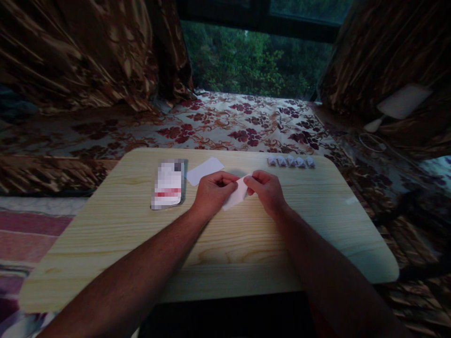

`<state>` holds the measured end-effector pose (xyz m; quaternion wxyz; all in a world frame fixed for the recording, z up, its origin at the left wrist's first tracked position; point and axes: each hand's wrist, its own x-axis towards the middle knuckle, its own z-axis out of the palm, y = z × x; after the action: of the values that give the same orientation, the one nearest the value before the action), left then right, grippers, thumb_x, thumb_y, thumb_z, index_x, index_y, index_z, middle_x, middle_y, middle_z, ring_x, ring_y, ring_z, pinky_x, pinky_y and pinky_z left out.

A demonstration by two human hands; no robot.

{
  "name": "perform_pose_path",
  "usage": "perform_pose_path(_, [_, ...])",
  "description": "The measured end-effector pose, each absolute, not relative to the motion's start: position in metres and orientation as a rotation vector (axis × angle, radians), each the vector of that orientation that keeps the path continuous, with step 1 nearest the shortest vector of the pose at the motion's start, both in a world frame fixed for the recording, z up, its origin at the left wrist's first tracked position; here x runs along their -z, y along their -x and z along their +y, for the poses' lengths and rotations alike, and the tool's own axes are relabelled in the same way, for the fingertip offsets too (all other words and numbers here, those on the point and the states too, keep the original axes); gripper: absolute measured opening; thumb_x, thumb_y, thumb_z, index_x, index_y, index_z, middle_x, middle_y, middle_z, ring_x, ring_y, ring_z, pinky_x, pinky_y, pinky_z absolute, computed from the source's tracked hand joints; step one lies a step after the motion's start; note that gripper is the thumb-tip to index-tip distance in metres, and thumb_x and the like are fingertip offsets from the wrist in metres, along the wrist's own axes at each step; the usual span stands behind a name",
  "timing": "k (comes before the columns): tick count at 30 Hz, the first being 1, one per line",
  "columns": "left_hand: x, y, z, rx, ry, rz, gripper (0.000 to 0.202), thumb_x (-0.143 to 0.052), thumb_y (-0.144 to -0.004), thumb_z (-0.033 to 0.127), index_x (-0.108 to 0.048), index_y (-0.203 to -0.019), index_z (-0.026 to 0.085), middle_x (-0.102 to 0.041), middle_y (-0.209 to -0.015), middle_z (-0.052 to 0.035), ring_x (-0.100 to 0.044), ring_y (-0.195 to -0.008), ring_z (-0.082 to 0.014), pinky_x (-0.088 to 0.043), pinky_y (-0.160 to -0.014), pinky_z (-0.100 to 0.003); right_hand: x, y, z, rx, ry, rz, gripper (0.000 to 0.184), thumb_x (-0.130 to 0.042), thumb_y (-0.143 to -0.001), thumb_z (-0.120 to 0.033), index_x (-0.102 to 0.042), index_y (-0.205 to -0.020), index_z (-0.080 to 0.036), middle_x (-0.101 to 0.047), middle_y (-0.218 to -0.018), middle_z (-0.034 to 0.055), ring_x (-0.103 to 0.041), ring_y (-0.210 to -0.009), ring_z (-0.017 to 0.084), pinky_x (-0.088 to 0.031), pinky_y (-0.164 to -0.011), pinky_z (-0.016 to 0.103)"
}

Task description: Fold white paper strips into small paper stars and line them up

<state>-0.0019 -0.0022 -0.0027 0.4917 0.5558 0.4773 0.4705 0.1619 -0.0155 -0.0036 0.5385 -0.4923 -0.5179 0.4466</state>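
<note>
Pale wood counter (225, 253) by a window (253, 61) — paper (238, 194) near its middle.
Left to right: a red-banded pack (168, 183), print blurred past reading; a loose sheet (206, 171); the left hand (213, 188), pinched on the paper; the right hand (266, 188), pinched on its upper end; five small pieces (291, 161). Folding seems in hand — a clean crease would call for lined-up edges.

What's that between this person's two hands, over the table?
A piece of white paper, pinched by the fingers of both the left hand and the right hand; the head view shows it.
</note>
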Motion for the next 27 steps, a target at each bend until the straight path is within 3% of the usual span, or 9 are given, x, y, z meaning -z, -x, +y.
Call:
perform_pose_path(12, [0.0008, 0.0000, -0.0044, -1.116, -1.362, 1.132, 0.022, -0.074, -0.068, 0.025, -0.075, -0.086, 0.014, -0.069, -0.067, -0.0011, -0.056, -0.055, -0.0101, -0.040, -0.050, -0.021, 0.0095, -0.1601, -0.0144, -0.968, 1.257, -1.278, 0.025, -0.066, -0.076, -0.029, -0.057, -0.056, -0.018, -0.054, -0.049, -0.0046, -0.042, -0.046, 0.009, -0.030, -0.047, 0.023])
perform_pose_path(19, [0.0046, 0.0003, -0.0031, -1.110, -1.311, 1.011, 0.032, -0.077, -0.067, 0.023, -0.071, -0.096, 0.013, -0.068, -0.072, -0.0007, -0.059, -0.060, -0.0107, -0.043, -0.054, -0.022, 0.0123, -0.1613, -0.0122, -0.959, 1.226, -1.239, 0.022, -0.066, -0.075, -0.027, -0.058, -0.057, -0.018, -0.055, -0.051, -0.0041, -0.046, -0.048, 0.010, -0.033, -0.048, 0.023])
perform_pose_path(27, [0.0051, 0.0011, -0.0033, -1.101, -1.291, 0.993, 0.031, -0.077, -0.067, 0.023, -0.072, -0.096, 0.014, -0.070, -0.074, -0.0017, -0.060, -0.061, -0.0107, -0.044, -0.055, -0.021, 0.0101, -0.1617, -0.0127, -0.937, 1.248, -1.242, 0.023, -0.066, -0.075, -0.029, -0.058, -0.057, -0.018, -0.056, -0.052, -0.0037, -0.049, -0.049, 0.010, -0.036, -0.050, 0.023])
